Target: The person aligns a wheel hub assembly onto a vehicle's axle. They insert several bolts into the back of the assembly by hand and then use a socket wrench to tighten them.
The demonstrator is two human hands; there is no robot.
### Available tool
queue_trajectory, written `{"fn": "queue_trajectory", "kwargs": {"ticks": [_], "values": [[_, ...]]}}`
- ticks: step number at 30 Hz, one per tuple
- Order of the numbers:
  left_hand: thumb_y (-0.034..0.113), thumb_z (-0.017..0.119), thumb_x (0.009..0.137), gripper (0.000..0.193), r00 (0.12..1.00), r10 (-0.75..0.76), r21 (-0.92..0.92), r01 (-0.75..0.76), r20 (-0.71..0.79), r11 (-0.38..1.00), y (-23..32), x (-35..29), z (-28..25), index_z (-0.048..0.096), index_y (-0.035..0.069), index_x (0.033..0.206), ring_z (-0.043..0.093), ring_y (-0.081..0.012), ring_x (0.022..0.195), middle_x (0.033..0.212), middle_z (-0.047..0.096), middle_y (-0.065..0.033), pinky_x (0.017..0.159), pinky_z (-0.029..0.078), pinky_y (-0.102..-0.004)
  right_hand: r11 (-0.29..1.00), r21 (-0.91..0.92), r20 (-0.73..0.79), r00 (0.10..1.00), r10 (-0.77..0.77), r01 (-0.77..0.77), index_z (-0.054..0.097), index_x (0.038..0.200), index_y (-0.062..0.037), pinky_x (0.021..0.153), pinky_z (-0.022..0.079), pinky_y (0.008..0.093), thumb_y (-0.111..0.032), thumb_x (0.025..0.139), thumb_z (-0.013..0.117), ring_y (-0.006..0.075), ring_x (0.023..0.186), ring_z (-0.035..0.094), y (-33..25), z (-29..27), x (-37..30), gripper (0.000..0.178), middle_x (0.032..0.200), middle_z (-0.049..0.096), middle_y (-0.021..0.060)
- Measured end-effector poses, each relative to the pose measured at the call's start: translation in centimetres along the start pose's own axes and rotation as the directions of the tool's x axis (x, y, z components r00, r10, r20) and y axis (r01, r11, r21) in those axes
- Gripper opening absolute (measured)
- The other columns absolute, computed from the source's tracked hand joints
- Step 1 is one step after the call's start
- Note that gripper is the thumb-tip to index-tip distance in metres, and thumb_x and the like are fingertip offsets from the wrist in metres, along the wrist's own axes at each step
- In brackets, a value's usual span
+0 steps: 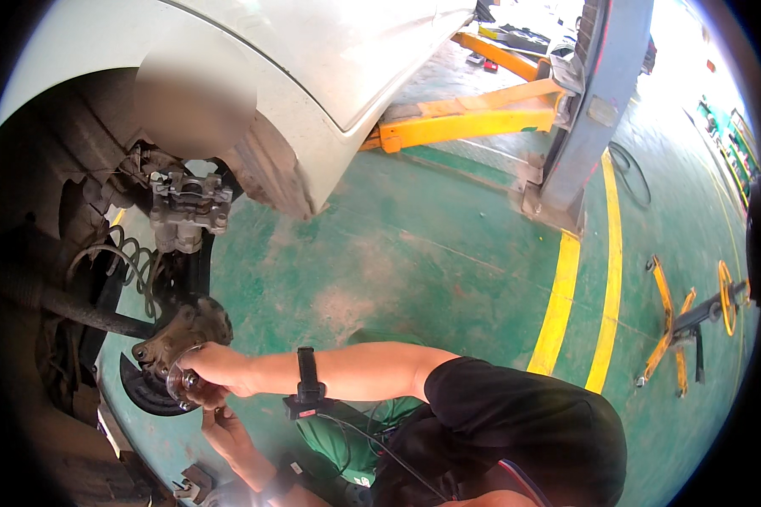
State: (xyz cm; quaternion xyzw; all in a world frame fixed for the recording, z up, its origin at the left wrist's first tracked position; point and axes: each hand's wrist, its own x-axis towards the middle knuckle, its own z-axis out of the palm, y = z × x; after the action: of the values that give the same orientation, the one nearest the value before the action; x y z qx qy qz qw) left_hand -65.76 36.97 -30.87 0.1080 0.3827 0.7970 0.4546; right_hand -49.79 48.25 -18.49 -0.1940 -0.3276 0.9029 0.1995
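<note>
A wheel hub (176,380) with protruding studs sits at the end of an axle, in front of a black dust shield (144,395). My right hand (211,369) reaches in from the right and curls over the hub's face, closed on its edge. Just below, my left hand (222,429) comes up with its fingertips pinched together near a lower stud. Whatever is between those fingertips is hidden or too small to name. Above the hub, a grey brake caliper (186,211) hangs in the wheel arch. My right wrist carries a black band (309,376).
A pale car body (313,59) overhangs the work, beside yellow lift arms (473,125) and a grey lift post (596,110). Coiled lines (135,262) hang left of the hub. A wheeled yellow-and-grey stand (676,325) is on the green floor at right.
</note>
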Motion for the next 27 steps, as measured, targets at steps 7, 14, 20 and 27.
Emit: {"fn": "queue_trajectory", "kwargs": {"ticks": [7,14,20,27], "values": [[0.004,0.052,0.095,0.016,0.998,0.036,0.033,-0.034,-0.053,0.999,-0.1,0.0,0.7,0.057,-0.002,0.109,0.060,-0.0116,0.077,0.097,0.064,-0.0056,0.056,0.045,-0.0211,0.998,0.058,0.019,1.000,0.020,-0.021,0.058,0.098,-0.0015,0.050,0.056,0.0374,-0.024,0.095,0.048,0.0211,0.057,0.064,1.8,0.4,0.3,0.025,0.075,0.062,0.0094],[0.003,0.050,0.095,0.018,1.000,0.010,0.071,-0.011,0.020,0.997,0.0,0.2,-0.2,0.059,-0.001,0.110,0.060,-0.0112,0.080,0.100,0.065,-0.0053,0.058,0.045,-0.0210,0.992,0.123,-0.026,1.000,0.001,0.003,0.062,0.104,-0.0066,0.057,0.058,0.0354,-0.024,0.094,0.052,0.0192,0.066,0.063,1.5,-0.7,0.4,0.023,0.081,0.063,0.0082],[0.005,0.053,0.095,0.017,0.999,0.028,0.109,-0.024,-0.035,0.994,-0.1,-0.4,1.1,0.059,0.000,0.110,0.059,-0.0098,0.078,0.096,0.065,-0.0035,0.056,0.043,-0.0198,0.997,0.075,-0.019,1.000,-0.021,0.022,0.061,0.105,-0.0072,0.056,0.057,0.0351,-0.024,0.095,0.052,0.0175,0.065,0.062,1.2,0.0,0.2,0.022,0.081,0.062,0.0066],[0.007,0.056,0.095,0.012,0.997,0.054,0.088,-0.049,-0.050,0.995,-0.5,-0.4,0.9,0.059,0.002,0.105,0.058,-0.0100,0.076,0.093,0.064,-0.0025,0.057,0.043,-0.0205,0.995,0.094,-0.006,0.999,-0.035,0.036,0.060,0.107,-0.0070,0.055,0.057,0.0318,-0.021,0.095,0.052,0.0164,0.066,0.062,1.4,0.1,0.5,0.021,0.080,0.061,0.0063]]}}
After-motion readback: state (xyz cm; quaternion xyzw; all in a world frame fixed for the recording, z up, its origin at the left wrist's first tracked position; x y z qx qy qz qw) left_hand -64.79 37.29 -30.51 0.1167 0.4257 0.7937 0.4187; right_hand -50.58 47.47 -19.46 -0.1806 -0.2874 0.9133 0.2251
